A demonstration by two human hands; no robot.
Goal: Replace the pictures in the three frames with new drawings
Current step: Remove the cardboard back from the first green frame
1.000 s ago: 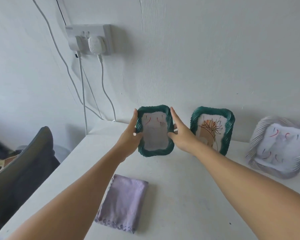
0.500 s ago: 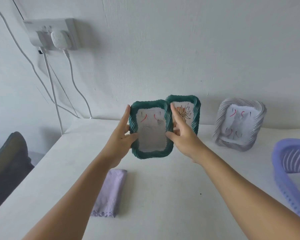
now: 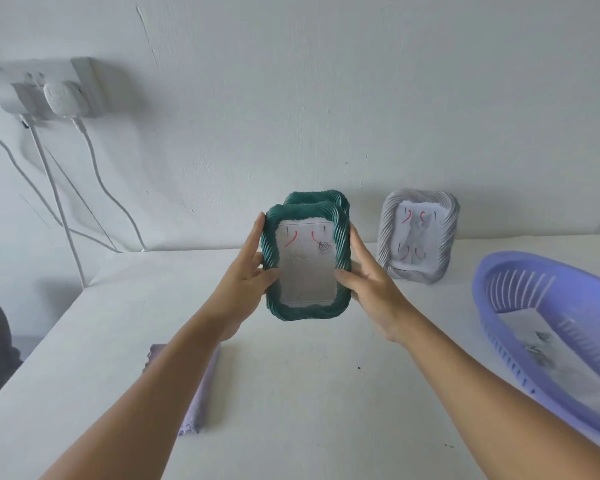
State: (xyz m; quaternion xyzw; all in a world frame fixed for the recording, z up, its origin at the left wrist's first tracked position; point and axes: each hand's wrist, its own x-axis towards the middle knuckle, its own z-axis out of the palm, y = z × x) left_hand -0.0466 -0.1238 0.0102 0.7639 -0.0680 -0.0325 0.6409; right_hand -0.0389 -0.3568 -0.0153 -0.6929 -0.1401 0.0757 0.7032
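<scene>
Left hand [image 3: 245, 271] pinches the green frame's [image 3: 305, 263] ribbed left edge, thumb on front; right hand [image 3: 368, 284] mirrors it. Frame held upright above the surface [image 3: 291, 393], hiding a second green frame [image 3: 321, 198]. I judge it light, rigid moulded plastic; edge grips suit. Grey frame [image 3: 418, 235] leans rightward, lilac basket [image 3: 551, 327] beyond.

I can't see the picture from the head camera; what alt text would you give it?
Two bare hands, left hand and right hand, hold a green picture frame upright above a white table, hiding most of a second green frame behind it. A grey frame leans against the wall, with a purple basket at right and a folded purple cloth near the left arm.
</scene>
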